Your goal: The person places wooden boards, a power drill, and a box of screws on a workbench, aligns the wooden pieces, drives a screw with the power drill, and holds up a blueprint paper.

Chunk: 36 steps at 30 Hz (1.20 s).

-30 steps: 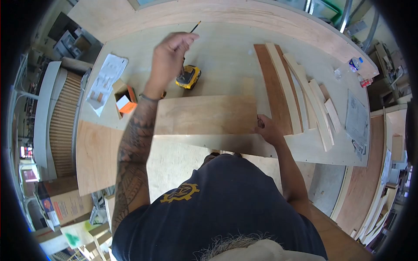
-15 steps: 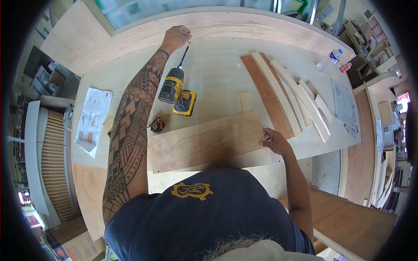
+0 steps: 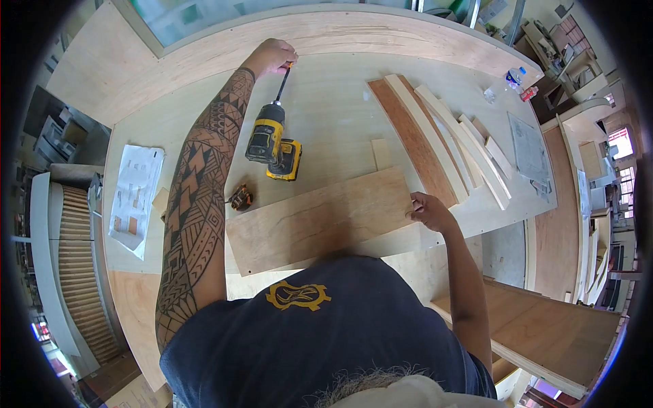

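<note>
A yellow-and-black cordless drill (image 3: 267, 139) lies on the worktable (image 3: 326, 129), its long bit (image 3: 282, 87) pointing away from me. My left hand (image 3: 273, 56) is closed, its fingertips pinched at the orange end of the bit. In front of my body rests a flat plywood board (image 3: 320, 216), slightly angled, with small holes near its edge. Close against the board's right end is my right hand (image 3: 432, 212), fingers curled with thumb to fingertips. Whatever they hold, if anything, is hidden. A small tape measure (image 3: 241, 197) sits left of the board, by my left forearm.
Curved and straight wood strips (image 3: 435, 136) lie at the right. Behind them stand a plastic bottle (image 3: 515, 77) and a red item (image 3: 528, 94). A grey sheet (image 3: 530, 149) lies near the right edge, printed papers (image 3: 136, 197) at the left. A raised plywood rail (image 3: 354, 34) borders the back.
My left fingertips have come onto the bit's end, where before they were just beside it. The whole view has shifted slightly. My right hand stays by the board's end.
</note>
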Each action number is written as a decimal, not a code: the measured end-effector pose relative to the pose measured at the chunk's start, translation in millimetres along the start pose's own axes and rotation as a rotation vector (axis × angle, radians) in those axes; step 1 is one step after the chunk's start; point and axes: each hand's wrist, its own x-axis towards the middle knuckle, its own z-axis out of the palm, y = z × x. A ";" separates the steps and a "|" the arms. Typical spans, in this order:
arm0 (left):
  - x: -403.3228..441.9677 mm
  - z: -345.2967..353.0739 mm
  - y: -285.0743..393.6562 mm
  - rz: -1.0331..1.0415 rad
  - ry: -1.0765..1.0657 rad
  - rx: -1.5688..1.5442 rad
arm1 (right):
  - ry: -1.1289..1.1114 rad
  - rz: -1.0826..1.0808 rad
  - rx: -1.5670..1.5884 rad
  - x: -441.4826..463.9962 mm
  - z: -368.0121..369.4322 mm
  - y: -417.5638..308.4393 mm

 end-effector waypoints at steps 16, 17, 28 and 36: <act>-71.1 -21.2 -109.8 0.240 -0.341 -0.081 | -0.032 -0.036 -0.141 20.6 -7.7 16.2; -84.5 -31.1 -116.9 0.259 -0.402 0.175 | -0.020 -0.049 -0.156 17.3 -8.0 10.0; -205.4 105.4 -129.5 0.303 0.163 -0.409 | -0.102 -0.009 -0.103 17.3 -14.1 1.3; -212.1 136.8 -101.2 0.407 0.598 -0.542 | -0.180 -0.094 -0.076 32.7 -19.9 19.0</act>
